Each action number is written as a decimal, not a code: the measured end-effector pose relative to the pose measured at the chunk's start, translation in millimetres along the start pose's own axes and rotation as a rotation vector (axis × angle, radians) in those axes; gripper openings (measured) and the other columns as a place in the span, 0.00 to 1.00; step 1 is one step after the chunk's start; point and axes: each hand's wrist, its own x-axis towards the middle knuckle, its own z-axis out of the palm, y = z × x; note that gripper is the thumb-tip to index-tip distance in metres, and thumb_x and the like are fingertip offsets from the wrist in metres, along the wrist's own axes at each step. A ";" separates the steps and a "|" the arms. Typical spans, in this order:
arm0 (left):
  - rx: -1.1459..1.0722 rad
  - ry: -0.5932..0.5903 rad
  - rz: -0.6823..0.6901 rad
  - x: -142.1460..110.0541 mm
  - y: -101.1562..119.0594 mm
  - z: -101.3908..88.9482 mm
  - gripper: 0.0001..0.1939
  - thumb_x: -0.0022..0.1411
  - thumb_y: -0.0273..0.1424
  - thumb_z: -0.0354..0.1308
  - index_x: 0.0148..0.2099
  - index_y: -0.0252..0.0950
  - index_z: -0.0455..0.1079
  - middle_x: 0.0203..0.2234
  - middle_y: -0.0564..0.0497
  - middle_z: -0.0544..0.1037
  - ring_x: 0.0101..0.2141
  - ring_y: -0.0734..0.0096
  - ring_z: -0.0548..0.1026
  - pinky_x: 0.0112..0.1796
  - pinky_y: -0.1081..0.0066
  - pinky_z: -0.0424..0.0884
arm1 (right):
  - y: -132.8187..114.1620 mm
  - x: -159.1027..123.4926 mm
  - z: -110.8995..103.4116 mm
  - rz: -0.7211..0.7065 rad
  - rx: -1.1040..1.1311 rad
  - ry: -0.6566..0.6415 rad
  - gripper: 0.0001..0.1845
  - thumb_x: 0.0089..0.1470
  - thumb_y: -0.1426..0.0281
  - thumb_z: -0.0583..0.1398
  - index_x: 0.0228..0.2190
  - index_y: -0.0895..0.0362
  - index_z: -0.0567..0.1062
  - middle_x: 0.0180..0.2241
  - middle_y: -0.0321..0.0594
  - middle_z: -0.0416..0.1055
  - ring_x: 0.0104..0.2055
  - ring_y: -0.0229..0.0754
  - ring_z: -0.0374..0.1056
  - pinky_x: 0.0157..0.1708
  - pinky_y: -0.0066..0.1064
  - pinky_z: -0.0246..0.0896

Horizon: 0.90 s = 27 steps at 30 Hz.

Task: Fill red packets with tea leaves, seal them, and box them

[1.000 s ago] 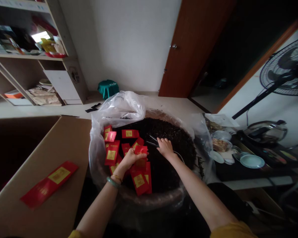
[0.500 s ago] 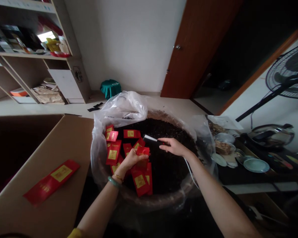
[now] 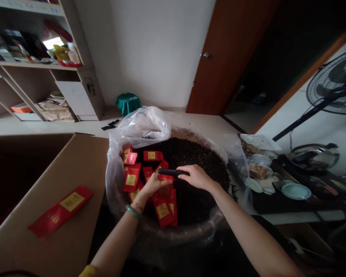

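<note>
A big round basket lined with clear plastic (image 3: 138, 127) holds a heap of dark loose tea leaves (image 3: 202, 157). Several small red packets (image 3: 132, 179) lie on its left side. My left hand (image 3: 152, 184) grips one upright red packet (image 3: 165, 184) over the leaves. My right hand (image 3: 196, 177) holds a dark scoop-like tool (image 3: 170, 172) level, its tip right at the mouth of that packet.
A cardboard box flap (image 3: 63, 181) at the left carries a flat strip of red packets (image 3: 59, 211). Dishes (image 3: 295, 190), a kettle (image 3: 311, 156) and a fan (image 3: 334, 86) stand at the right. Shelves (image 3: 31, 65) and a brown door (image 3: 219, 54) are behind.
My right hand lifted the tool out of the tea leaves and brought it left to the top of the packet in my left hand. The left hand stayed put.
</note>
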 end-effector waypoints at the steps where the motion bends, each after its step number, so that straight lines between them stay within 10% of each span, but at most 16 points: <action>1: 0.008 0.003 -0.004 0.2 -0.2 -0.1 0.21 0.40 0.40 0.71 0.33 0.29 0.76 0.24 0.48 0.79 0.25 0.70 0.73 0.29 0.72 0.69 | 0.4 0.1 0.0 0.003 0.005 -0.002 0.15 0.50 0.69 0.62 0.42 0.47 0.78 0.42 0.36 0.78 0.44 0.48 0.74 0.45 0.35 0.65; 27: 0.075 0.005 0.099 1.6 2.8 2.4 0.20 0.39 0.39 0.72 0.33 0.31 0.75 0.27 0.48 0.79 0.31 0.66 0.75 0.37 0.69 0.70 | 2.2 -4.3 0.9 0.052 0.031 -0.044 0.19 0.48 0.69 0.64 0.44 0.51 0.77 0.44 0.39 0.77 0.46 0.47 0.73 0.48 0.36 0.64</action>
